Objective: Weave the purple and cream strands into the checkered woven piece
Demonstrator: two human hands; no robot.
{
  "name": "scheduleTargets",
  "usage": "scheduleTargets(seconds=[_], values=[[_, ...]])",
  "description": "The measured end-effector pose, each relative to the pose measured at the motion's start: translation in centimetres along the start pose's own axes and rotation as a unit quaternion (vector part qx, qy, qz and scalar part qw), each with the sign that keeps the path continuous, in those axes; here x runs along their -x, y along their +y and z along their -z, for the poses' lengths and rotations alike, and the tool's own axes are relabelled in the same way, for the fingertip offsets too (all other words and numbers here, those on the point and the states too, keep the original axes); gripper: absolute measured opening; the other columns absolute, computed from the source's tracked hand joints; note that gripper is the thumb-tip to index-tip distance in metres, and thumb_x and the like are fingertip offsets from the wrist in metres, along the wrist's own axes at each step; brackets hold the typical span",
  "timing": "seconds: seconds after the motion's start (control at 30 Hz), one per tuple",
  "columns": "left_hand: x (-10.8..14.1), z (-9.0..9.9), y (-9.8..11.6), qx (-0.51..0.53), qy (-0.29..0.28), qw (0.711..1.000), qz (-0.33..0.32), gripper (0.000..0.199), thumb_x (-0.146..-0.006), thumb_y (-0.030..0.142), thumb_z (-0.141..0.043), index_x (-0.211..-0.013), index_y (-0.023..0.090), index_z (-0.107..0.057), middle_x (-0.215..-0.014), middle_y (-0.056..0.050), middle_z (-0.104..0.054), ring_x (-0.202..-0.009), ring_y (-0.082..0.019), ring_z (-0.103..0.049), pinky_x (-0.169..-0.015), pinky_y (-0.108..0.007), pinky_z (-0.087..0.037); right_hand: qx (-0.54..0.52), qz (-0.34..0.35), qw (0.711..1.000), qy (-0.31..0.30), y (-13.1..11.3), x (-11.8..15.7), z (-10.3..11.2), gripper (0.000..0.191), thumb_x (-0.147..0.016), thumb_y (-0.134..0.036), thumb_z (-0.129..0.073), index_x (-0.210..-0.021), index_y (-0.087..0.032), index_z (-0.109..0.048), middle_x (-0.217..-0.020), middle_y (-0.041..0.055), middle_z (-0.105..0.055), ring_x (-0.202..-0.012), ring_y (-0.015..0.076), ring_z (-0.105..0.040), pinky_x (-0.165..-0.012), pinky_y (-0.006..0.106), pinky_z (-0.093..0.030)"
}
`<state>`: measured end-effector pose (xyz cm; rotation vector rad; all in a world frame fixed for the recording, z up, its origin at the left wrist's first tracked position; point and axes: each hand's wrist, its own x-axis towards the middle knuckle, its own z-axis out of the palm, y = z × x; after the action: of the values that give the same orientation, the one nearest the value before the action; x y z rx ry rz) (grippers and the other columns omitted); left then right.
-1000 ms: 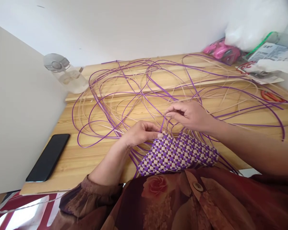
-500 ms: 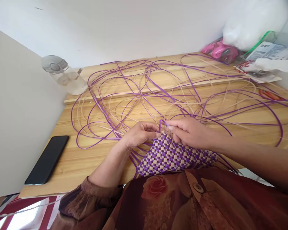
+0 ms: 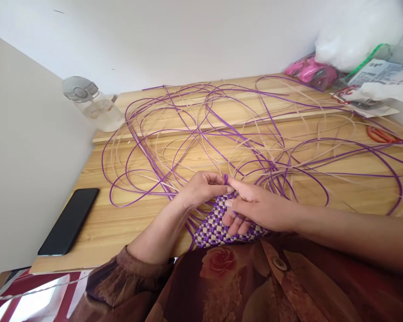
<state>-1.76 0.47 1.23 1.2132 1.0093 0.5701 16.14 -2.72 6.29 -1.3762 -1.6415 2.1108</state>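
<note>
In the head view, the purple-and-cream checked woven panel [image 3: 212, 228] lies at the near edge of the wooden table [image 3: 121, 223], half over the person's lap, its right part covered by the right hand [image 3: 255, 208]. The left hand [image 3: 201, 190] has thumb and forefinger pinched shut on a small purple strand loop [image 3: 225, 179] standing up at the panel's far edge, while the right hand lies flat on the weave, fingers loosely curled around its edge and forefinger stretched out to touch that same loop; whether it grips anything underneath cannot be told. From here the loose purple and cream strands [image 3: 242, 129] fan out far across the table in tangled loops. To do this step well, I judge the pinch should stay tight and close to the weave so the loop does not slacken, the right hand should keep the panel pressed flat so the checks stay square, and the strand should be drawn snug gradually, watching that the long tails do not snag one another or kink. A black phone [image 3: 69, 221] lies near the left edge, a clear bottle [image 3: 94, 105] stands far left against the wall, and orange-handled scissors [image 3: 381, 134] and bags sit at the far right.
</note>
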Motion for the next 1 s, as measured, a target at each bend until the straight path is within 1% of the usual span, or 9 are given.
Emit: scheduleTargets(seconds=[0.07,0.13,0.2,0.33,0.6,0.73,0.8,0.9,1.0], values=[[0.0,-0.1,0.0,0.009,0.004,1.000,0.001,0.035,-0.061,0.042,-0.079,-0.075,0.013,-0.065,-0.058,0.005,-0.051,-0.048,-0.005,-0.037,-0.046,-0.021,-0.023,0.167,0.058,0.983,0.041,-0.8,0.0,1.8,0.052,-0.093,-0.029,-0.043,-0.143,-0.020,-0.033,-0.076,0.0041,-0.070,-0.060,0.0144,-0.065,-0.056,0.024,-0.049],[0.0,-0.1,0.1,0.022,0.007,1.000,0.001,0.034,-0.060,0.041,-0.080,-0.071,0.014,-0.063,-0.057,0.005,-0.051,-0.047,-0.004,-0.037,-0.045,-0.021,-0.024,0.345,0.161,0.915,0.133,-1.8,-0.6,3.9,0.043,-0.091,-0.026,-0.045,-0.132,-0.020,-0.053,-0.075,0.0034,-0.070,-0.062,0.0136,-0.063,-0.060,0.024,-0.045],[0.0,-0.1,0.2,0.029,0.009,1.000,0.003,0.034,-0.058,0.039,-0.081,-0.071,0.013,-0.064,-0.059,0.004,-0.054,-0.048,-0.005,-0.041,-0.046,-0.021,-0.027,0.452,0.254,0.840,0.159,-2.7,-1.7,5.6,0.038,-0.089,-0.020,-0.045,-0.122,-0.021,-0.063,-0.085,0.0039,-0.072,-0.073,0.0146,-0.064,-0.070,0.026,-0.044],[-0.1,0.0,0.2,0.029,0.004,1.000,0.003,0.035,-0.058,0.038,-0.082,-0.077,0.012,-0.068,-0.067,-0.001,-0.063,-0.054,-0.008,-0.050,-0.051,-0.022,-0.035,0.509,0.332,0.793,0.055,-2.8,-4.1,7.4,0.029,-0.088,-0.018,-0.046,-0.104,-0.019,-0.071,-0.096,0.0048,-0.071,-0.083,0.0147,-0.063,-0.075,0.025,-0.043],[-0.4,0.0,-0.3,0.058,0.006,0.998,0.030,0.031,-0.061,0.035,-0.080,-0.077,0.012,-0.067,-0.064,0.001,-0.062,-0.051,-0.006,-0.047,-0.049,-0.021,-0.032,0.569,0.398,0.716,0.067,-2.2,-2.3,8.9,0.024,-0.090,-0.029,-0.052,-0.082,-0.022,-0.073,-0.080,0.0044,-0.055,-0.076,0.0142,-0.049,-0.072,0.027,-0.035],[-0.4,0.2,-0.6,0.013,-0.022,1.000,-0.004,0.030,-0.064,0.036,-0.079,-0.078,0.012,-0.067,-0.064,0.001,-0.060,-0.052,-0.006,-0.045,-0.050,-0.021,-0.030,0.561,0.423,0.709,0.054,-3.5,-2.5,6.7,0.022,-0.088,-0.029,-0.055,-0.075,-0.020,-0.071,-0.087,0.0048,-0.060,-0.086,0.0165,-0.049,-0.085,0.032,-0.033],[-0.4,0.3,-0.7,0.015,-0.037,0.999,-0.021,0.030,-0.064,0.035,-0.079,-0.078,0.012,-0.067,-0.065,0.002,-0.061,-0.054,-0.006,-0.046,-0.052,-0.021,-0.032,0.543,0.404,0.733,0.068,-3.8,-3.8,6.0,0.020,-0.087,-0.026,-0.056,-0.075,-0.018,-0.069,-0.080,0.0036,-0.063,-0.082,0.0156,-0.051,-0.083,0.031,-0.033],[-0.6,0.3,-0.7,0.058,-0.048,0.997,-0.007,0.030,-0.062,0.032,-0.080,-0.081,0.012,-0.068,-0.072,-0.001,-0.065,-0.061,-0.008,-0.054,-0.061,-0.023,-0.039,0.523,0.325,0.782,0.099,-3.4,-5.5,6.6,0.017,-0.086,-0.022,-0.053,-0.079,-0.016,-0.068,-0.071,0.0016,-0.064,-0.068,0.0127,-0.051,-0.068,0.026,-0.032],[-0.7,0.3,-0.6,0.083,-0.049,0.995,0.017,0.029,-0.061,0.028,-0.081,-0.081,0.011,-0.068,-0.078,-0.003,-0.068,-0.066,-0.009,-0.058,-0.066,-0.023,-0.042,0.553,0.289,0.773,0.118,-2.5,-5.4,8.0,0.019,-0.086,-0.021,-0.051,-0.078,-0.015,-0.067,-0.073,0.0029,-0.064,-0.068,0.0131,-0.053,-0.066,0.026,-0.030]])
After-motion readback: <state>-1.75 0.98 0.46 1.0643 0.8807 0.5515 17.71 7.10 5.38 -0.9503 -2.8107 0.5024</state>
